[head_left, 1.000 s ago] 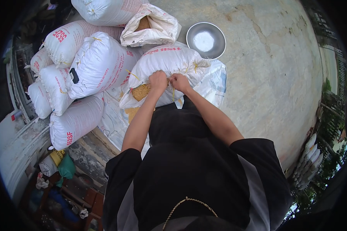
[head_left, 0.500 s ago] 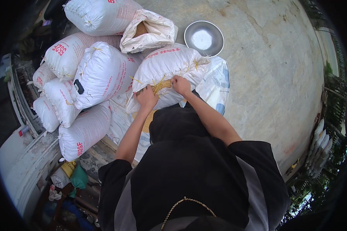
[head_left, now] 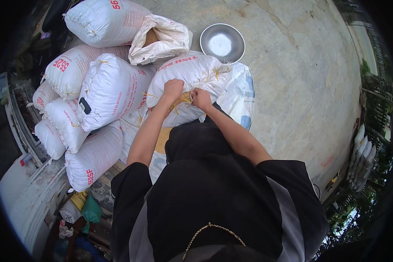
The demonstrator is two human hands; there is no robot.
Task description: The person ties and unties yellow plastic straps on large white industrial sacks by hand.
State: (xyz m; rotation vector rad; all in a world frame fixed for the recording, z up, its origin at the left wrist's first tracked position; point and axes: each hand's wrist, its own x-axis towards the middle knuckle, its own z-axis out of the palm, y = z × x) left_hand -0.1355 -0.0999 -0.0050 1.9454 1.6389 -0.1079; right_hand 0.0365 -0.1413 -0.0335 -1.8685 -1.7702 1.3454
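Observation:
A full white sack with red print (head_left: 187, 72) lies in front of my knees, with yellow string ties along its near edge. Its mouth gapes between my hands, and tan grain or pellets (head_left: 178, 103) show there. My left hand (head_left: 174, 89) is closed on the upper side of the opening, its fingertips partly hidden. Just to the right, my right hand (head_left: 201, 99) pinches the edge of the sack mouth. Loose yellow strings stick out around both hands.
A metal bowl (head_left: 222, 43) stands on the concrete beyond the sack. Several full white sacks (head_left: 115, 89) are piled at the left, a black object (head_left: 85, 105) on one. An open sack (head_left: 162, 41) lies behind. A plastic sheet (head_left: 240, 91) is spread underneath.
My left hand has moved up and to the right along the sack mouth, nearer my right hand. My right hand stays at the edge. The view has shifted slightly.

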